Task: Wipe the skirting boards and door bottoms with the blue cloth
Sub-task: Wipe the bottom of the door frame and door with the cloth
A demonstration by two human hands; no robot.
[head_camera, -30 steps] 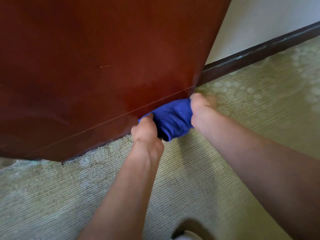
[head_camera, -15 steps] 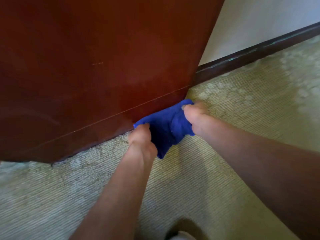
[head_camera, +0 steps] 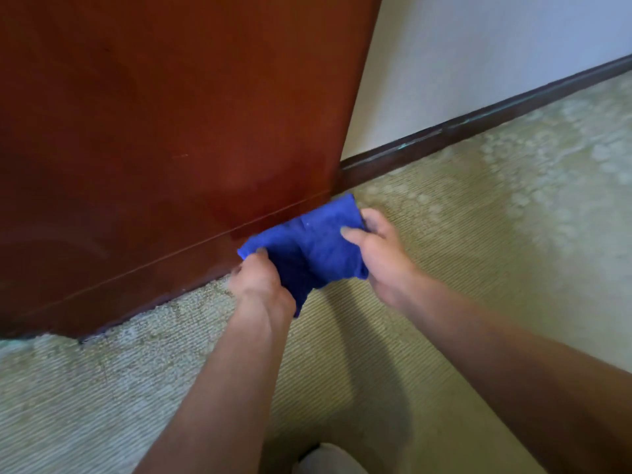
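Blue cloth (head_camera: 318, 248) stretched between left hand (head_camera: 261, 280) and right hand (head_camera: 378, 249), both gripping it, probably to refold before wiping the door (head_camera: 171, 131) bottom.

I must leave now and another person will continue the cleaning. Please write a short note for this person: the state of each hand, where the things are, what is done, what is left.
Left hand: shut on the left end of the blue cloth.
Right hand: shut on its right end.
The cloth is bunched between both hands, at the bottom right corner of the brown door, just above the carpet.
Done: cannot be judged; no clear wiped trace shows.
Left: the door bottom toward the left, and the dark skirting board along the wall on the right.
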